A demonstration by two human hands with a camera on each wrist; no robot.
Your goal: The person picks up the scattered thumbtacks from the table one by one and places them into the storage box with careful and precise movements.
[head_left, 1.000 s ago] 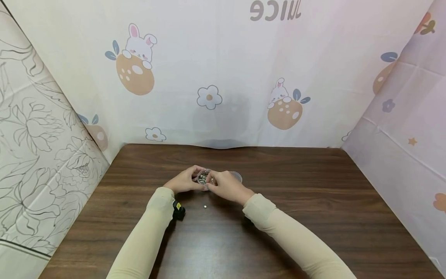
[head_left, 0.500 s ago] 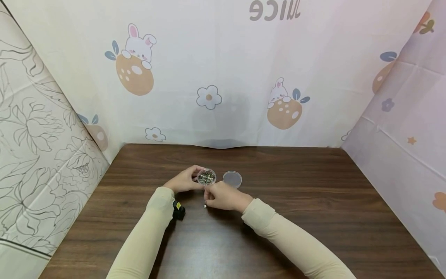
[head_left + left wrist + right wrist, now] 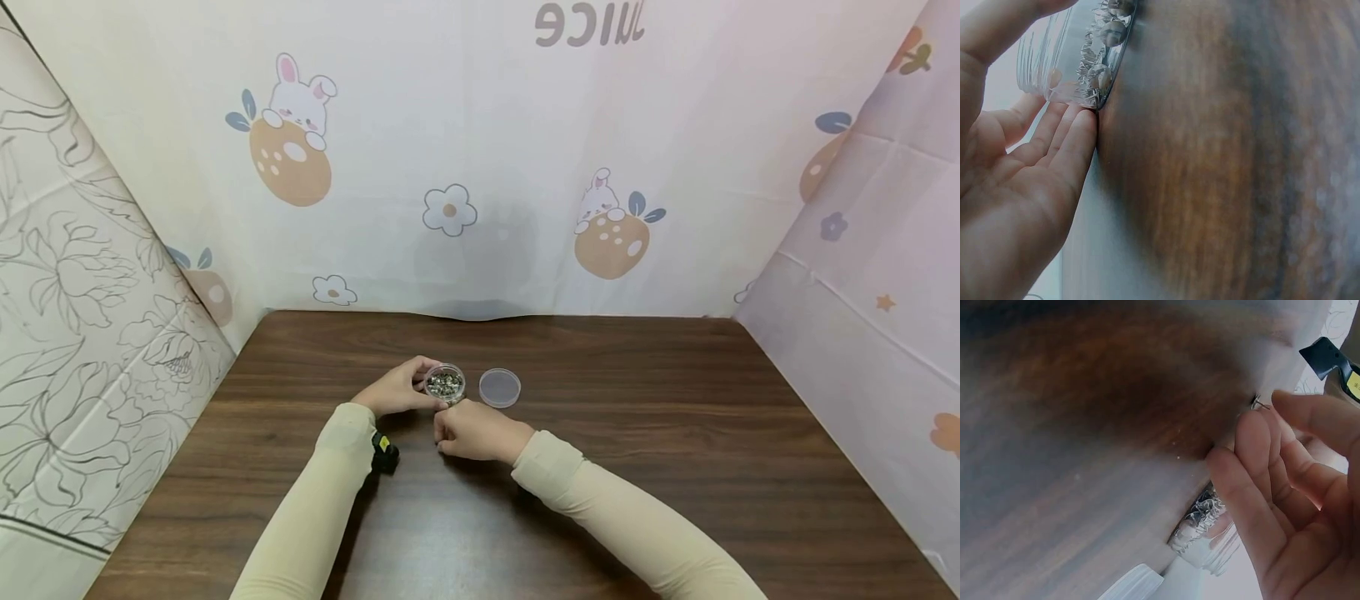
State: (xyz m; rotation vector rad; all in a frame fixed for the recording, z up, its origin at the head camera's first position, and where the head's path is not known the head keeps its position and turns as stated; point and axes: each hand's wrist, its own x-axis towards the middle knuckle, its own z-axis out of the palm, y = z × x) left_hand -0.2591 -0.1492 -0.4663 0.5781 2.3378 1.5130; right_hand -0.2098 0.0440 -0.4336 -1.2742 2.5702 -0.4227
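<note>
My left hand [image 3: 397, 389] grips a round clear plastic container [image 3: 445, 367] by its side, thumb and fingers around it. In the left wrist view, shiny metal thumbtacks [image 3: 1099, 76] lie in a pile inside the container. My right hand [image 3: 480, 431] is low over the table, just in front of the container. Between its thumb and fingertips a single thumbtack [image 3: 1257, 400] shows in the right wrist view, its pin between the tips and its round head close to the wood. In the head view that tack is hidden by the hand.
A clear round lid [image 3: 500, 388] lies on the brown wooden table [image 3: 637, 417], to the right of the container. A black wrist camera [image 3: 386, 457] sticks out from the left sleeve. Patterned cloth [image 3: 495, 125] hangs behind the table.
My right hand has come out of the container and moved toward me, down to the spot where a tack lay, and now covers it. The left hand and container have stayed put.
</note>
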